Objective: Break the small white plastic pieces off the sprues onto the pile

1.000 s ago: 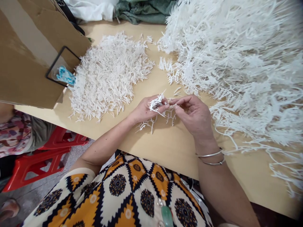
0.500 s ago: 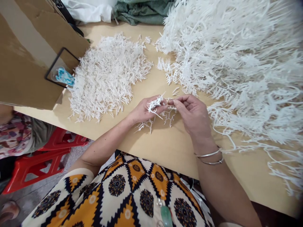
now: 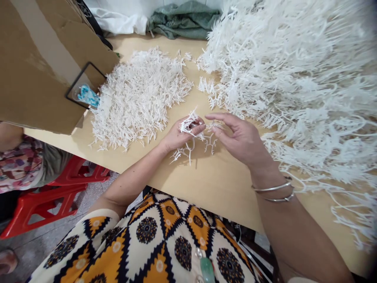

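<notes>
My left hand is closed around a small bunch of white branched plastic sprigs. Thin forked ends hang below it, over the table. Just to the right is my right hand, its index finger stretched out and its thumb apart from it. Pale sprig tips show between and behind these fingers, but I see no grip on them. Left of my hands lies a heap of short white sprig pieces. A larger pile of long white plastic sprigs spreads over the right side.
A cardboard box stands at the left, with a black wire frame and a clear cup holding something blue beside it. Green cloth lies at the back. Red stools and a seated person are at the left.
My right thumb and index finger have parted, and the right hand has shifted slightly right. My left hand still holds the sprigs, now tilted a little differently. The view has shifted slightly.
</notes>
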Demonstrator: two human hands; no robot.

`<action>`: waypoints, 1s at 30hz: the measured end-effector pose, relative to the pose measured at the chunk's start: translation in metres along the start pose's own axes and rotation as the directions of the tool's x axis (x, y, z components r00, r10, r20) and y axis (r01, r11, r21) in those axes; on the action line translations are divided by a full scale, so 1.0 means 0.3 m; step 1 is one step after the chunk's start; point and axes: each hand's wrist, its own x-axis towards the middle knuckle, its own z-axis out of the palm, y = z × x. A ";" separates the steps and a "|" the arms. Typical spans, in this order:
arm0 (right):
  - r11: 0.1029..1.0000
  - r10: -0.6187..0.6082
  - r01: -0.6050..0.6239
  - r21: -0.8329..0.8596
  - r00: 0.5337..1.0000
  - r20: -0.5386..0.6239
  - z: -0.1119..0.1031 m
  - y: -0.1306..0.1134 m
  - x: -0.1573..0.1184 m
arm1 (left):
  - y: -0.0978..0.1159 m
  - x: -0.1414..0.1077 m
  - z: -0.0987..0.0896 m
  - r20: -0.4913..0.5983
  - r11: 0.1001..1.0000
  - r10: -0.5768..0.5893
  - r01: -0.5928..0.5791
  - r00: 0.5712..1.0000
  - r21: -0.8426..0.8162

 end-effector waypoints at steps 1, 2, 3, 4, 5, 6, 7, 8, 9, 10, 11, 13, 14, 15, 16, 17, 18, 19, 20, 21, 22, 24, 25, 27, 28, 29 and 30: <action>1.000 -0.001 0.001 -0.027 1.000 -0.026 0.010 0.003 0.004 | -0.002 0.000 0.001 -0.008 1.000 -0.007 0.007 1.000 -0.015; 0.999 0.018 -0.021 -0.042 0.997 -0.069 0.020 0.012 0.005 | -0.004 0.001 0.002 -0.016 1.000 -0.016 0.016 1.000 -0.027; 0.997 0.050 -0.055 -0.044 0.992 -0.113 0.031 0.026 0.003 | -0.005 0.002 0.002 -0.023 0.999 -0.023 0.022 0.999 -0.034; 0.996 0.081 -0.087 -0.035 0.986 -0.143 0.042 0.041 0.000 | -0.006 0.003 0.002 -0.028 0.999 -0.027 0.026 0.999 -0.035; 0.994 0.104 -0.109 -0.022 0.982 -0.160 0.050 0.056 -0.005 | -0.006 0.004 0.000 -0.028 0.999 -0.028 0.027 0.999 -0.029; 0.993 0.116 -0.120 -0.014 0.979 -0.166 0.058 0.070 -0.010 | -0.005 0.004 -0.002 -0.023 1.000 -0.027 0.026 0.999 -0.016; 0.992 0.118 -0.122 -0.017 0.978 -0.173 0.063 0.080 -0.013 | -0.004 0.005 -0.005 -0.017 1.000 -0.023 0.023 1.000 0.001; 0.992 0.113 -0.121 -0.035 0.975 -0.190 0.068 0.089 -0.015 | -0.002 0.005 -0.008 -0.004 1.000 -0.020 0.020 1.000 0.020; 0.990 0.106 -0.123 -0.065 0.970 -0.221 0.071 0.095 -0.014 | -0.001 0.005 -0.011 0.015 0.999 -0.019 0.019 1.000 0.042; 0.987 0.100 -0.129 -0.100 0.961 -0.259 0.074 0.101 -0.010 | 0.000 0.005 -0.012 0.039 0.998 -0.020 0.018 0.999 0.062; 0.981 0.096 -0.140 -0.133 0.950 -0.297 0.075 0.107 -0.004 | 0.000 0.003 -0.013 0.065 0.997 -0.020 0.015 0.998 0.079; 0.972 0.094 -0.162 -0.169 0.931 -0.351 0.076 0.119 0.010 | -0.002 0.000 -0.011 0.107 0.996 -0.010 0.000 0.994 0.094; 0.972 0.099 -0.167 -0.166 0.928 -0.358 0.076 0.126 0.015 | -0.003 -0.003 -0.008 0.115 0.996 0.001 -0.012 0.993 0.092; 0.975 0.104 -0.165 -0.149 0.931 -0.349 0.075 0.132 0.018 | -0.005 -0.005 -0.005 0.111 0.996 0.016 -0.026 0.994 0.086; 0.980 0.109 -0.157 -0.122 0.938 -0.330 0.075 0.138 0.018 | -0.007 -0.007 -0.002 0.106 0.996 0.030 -0.038 0.994 0.075; 0.986 0.108 -0.141 -0.088 0.945 -0.308 0.075 0.142 0.016 | -0.009 -0.008 0.000 0.101 0.997 0.040 -0.047 0.994 0.060; 0.991 0.100 -0.120 -0.052 0.952 -0.290 0.075 0.145 0.013 | -0.012 -0.009 0.001 0.097 0.998 0.045 -0.049 0.994 0.042; 0.995 0.087 -0.095 -0.016 0.956 -0.280 0.076 0.146 0.008 | -0.015 -0.009 0.001 0.093 0.999 0.044 -0.046 0.995 0.017; 0.997 0.072 -0.070 0.017 0.957 -0.283 0.076 0.144 0.004 | -0.019 -0.008 0.000 0.089 0.999 0.037 -0.036 0.995 -0.016; 0.998 0.058 -0.048 0.041 0.954 -0.295 0.076 0.140 0.000 | -0.024 -0.007 -0.002 0.088 0.998 0.024 -0.019 0.996 -0.061; 0.998 0.047 -0.031 0.055 0.949 -0.313 0.075 0.133 -0.003 | -0.029 -0.005 -0.005 0.094 0.994 0.006 0.005 0.996 -0.113; 0.998 0.036 -0.016 0.061 0.939 -0.342 0.071 0.110 -0.006 | -0.037 -0.003 -0.012 0.125 0.976 -0.027 0.053 0.992 -0.212; 0.998 0.031 -0.013 0.053 0.938 -0.344 0.069 0.097 -0.008 | -0.039 -0.003 -0.015 0.143 0.967 -0.040 0.075 0.989 -0.245; 1.000 0.008 0.000 0.022 0.943 -0.332 0.064 0.070 -0.011 | -0.037 -0.005 -0.019 0.159 0.959 -0.067 0.107 0.985 -0.264; 1.000 -0.006 0.009 0.007 0.947 -0.320 0.061 0.059 -0.013 | -0.033 -0.007 -0.021 0.147 0.960 -0.086 0.121 0.985 -0.253; 1.000 -0.020 0.020 -0.004 0.952 -0.307 0.059 0.050 -0.016 | -0.028 -0.009 -0.021 0.130 0.962 -0.110 0.138 0.985 -0.236; 0.999 -0.034 0.032 -0.011 0.954 -0.298 0.057 0.043 -0.019 | -0.023 -0.010 -0.021 0.116 0.963 -0.136 0.158 0.984 -0.218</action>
